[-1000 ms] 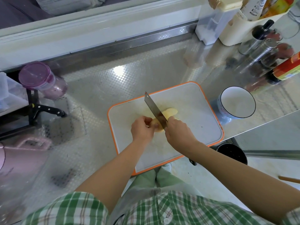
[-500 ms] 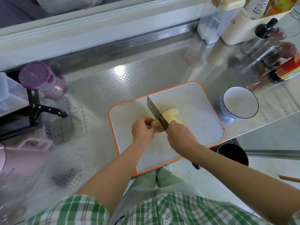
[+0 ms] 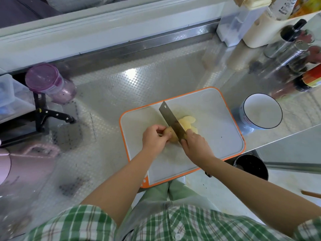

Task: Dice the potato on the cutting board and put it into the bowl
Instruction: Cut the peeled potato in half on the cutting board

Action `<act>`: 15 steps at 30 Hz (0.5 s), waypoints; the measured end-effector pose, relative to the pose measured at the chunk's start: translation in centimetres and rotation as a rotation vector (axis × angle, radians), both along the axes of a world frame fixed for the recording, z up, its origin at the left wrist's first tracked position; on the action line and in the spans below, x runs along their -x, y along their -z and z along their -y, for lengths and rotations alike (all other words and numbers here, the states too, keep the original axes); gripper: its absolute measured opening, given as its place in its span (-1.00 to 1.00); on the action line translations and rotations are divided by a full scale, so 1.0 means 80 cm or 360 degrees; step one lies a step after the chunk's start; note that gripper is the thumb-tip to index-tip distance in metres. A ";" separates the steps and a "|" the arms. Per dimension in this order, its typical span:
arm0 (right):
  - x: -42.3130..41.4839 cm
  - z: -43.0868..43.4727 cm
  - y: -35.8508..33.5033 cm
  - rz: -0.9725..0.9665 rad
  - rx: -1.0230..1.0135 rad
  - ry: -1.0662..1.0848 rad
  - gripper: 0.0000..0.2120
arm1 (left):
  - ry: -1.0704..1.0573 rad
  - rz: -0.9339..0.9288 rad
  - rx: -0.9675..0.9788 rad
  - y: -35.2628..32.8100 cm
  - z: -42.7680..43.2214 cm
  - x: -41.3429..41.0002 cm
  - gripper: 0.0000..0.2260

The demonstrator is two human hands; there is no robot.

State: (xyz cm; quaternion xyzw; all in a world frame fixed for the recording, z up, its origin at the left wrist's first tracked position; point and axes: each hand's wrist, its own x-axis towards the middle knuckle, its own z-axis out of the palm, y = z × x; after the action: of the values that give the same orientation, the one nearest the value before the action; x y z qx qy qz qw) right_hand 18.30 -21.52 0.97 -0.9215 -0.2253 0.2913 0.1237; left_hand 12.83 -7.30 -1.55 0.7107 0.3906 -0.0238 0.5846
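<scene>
An orange-rimmed cutting board (image 3: 217,136) lies on the steel counter (image 3: 139,87), with a white bowl (image 3: 243,117) just to its right. The right hand (image 3: 196,146) grips a knife (image 3: 171,119), whose blade rests on the potato (image 3: 171,135) mid-board. The left hand (image 3: 153,139) holds the uncut end with curled fingers. Slices (image 3: 186,121) lie beside the blade.

My right hand (image 3: 195,146) hides the handle of the grey steel cleaver (image 3: 171,121); its blade and my left hand (image 3: 153,139) cover much of the yellow potato (image 3: 169,134).
</scene>
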 end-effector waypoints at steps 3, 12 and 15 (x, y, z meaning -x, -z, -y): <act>-0.012 0.008 -0.014 0.0005 -0.0138 0.0019 -0.87 | -0.0096 0.0037 0.0193 -0.004 0.001 0.003 -0.83; -0.011 0.007 -0.068 0.0072 -0.0179 -0.0134 -0.81 | -0.0219 0.0022 0.0232 0.003 0.003 0.000 -0.79; -0.008 0.008 -0.068 0.0041 -0.0096 -0.0138 -0.84 | -0.0210 0.0000 0.0209 0.004 0.002 -0.001 -0.77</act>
State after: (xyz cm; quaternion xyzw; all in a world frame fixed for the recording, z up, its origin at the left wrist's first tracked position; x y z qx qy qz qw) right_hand 18.96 -22.16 6.41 -0.9103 -0.2753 0.2776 0.1359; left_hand 12.90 -7.48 -1.83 0.6436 0.4341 -0.0107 0.6302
